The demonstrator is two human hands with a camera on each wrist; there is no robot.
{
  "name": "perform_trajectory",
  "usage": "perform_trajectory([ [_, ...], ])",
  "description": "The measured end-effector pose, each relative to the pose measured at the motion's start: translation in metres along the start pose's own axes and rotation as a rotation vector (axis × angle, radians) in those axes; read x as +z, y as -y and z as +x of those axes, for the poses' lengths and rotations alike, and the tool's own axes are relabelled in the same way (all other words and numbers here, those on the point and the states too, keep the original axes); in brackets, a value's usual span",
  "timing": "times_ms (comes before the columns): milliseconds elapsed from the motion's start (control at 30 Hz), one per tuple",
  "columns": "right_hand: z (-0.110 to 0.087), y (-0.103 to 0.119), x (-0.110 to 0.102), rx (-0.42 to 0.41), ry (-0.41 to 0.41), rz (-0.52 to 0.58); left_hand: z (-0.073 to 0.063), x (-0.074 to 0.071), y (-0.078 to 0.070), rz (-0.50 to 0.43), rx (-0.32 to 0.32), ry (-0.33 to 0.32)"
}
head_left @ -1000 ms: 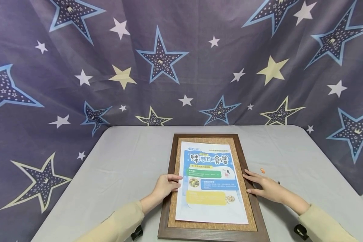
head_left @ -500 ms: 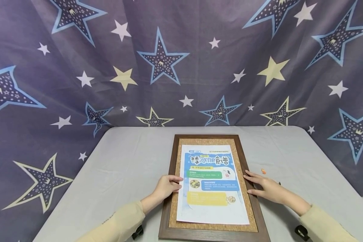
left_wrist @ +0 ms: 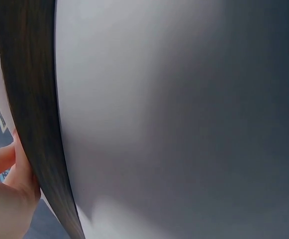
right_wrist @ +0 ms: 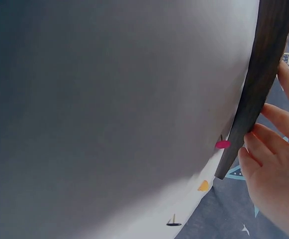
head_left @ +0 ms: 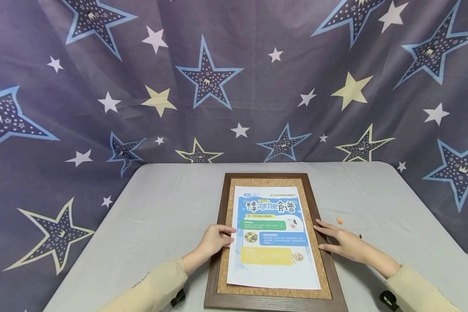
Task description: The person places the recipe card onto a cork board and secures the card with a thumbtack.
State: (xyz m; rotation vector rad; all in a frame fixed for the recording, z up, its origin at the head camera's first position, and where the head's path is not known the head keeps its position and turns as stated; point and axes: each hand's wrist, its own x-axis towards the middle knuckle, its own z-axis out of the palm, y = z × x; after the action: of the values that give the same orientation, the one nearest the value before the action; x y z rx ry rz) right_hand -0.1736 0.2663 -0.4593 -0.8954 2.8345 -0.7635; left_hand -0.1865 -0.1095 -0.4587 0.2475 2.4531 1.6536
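A printed poster (head_left: 274, 275), white with blue, green and yellow blocks, lies on a cork board (head_left: 223, 284) with a dark brown wooden frame (head_left: 273, 301). My left hand (head_left: 210, 240) reaches over the left frame bar and pinches the poster's left edge between thumb and finger. My right hand (head_left: 345, 242) rests along the right frame bar, fingers spread and fairly straight, its fingertips close to the poster's right edge. In the right wrist view, its fingers (right_wrist: 261, 147) touch the outer side of the bar.
Right of the board, a pink pushpin (right_wrist: 223, 144), an orange one (right_wrist: 203, 185) and a black one (right_wrist: 173, 224) lie on the light grey tabletop (head_left: 171, 195). A star-patterned curtain (head_left: 242, 65) stands behind the table. Dark wrist gear (head_left: 388, 299) hangs under the right sleeve.
The poster's top edge has shifted slightly down, a little farther from the upper frame bar. Both hands have stayed almost where they were, and the head view has tilted very slightly.
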Motion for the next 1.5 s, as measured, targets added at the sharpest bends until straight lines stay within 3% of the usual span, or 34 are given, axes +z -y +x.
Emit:
perform_trajectory([
  [267, 0.0004, 0.0003, -0.0008, 0.006, -0.003, -0.002, 0.0038, -0.0007, 0.0029, 0.030, 0.034, 0.011],
  [633, -0.0008, 0.0025, -0.0019, 0.025, 0.021, 0.014, 0.0023, -0.0004, 0.0033, 0.036, 0.023, 0.020],
  [1500, 0.0027, 0.0021, -0.0050, 0.035, 0.029, 0.016, -0.0016, -0.0044, -0.0016, 0.283, 0.190, -0.005],
])
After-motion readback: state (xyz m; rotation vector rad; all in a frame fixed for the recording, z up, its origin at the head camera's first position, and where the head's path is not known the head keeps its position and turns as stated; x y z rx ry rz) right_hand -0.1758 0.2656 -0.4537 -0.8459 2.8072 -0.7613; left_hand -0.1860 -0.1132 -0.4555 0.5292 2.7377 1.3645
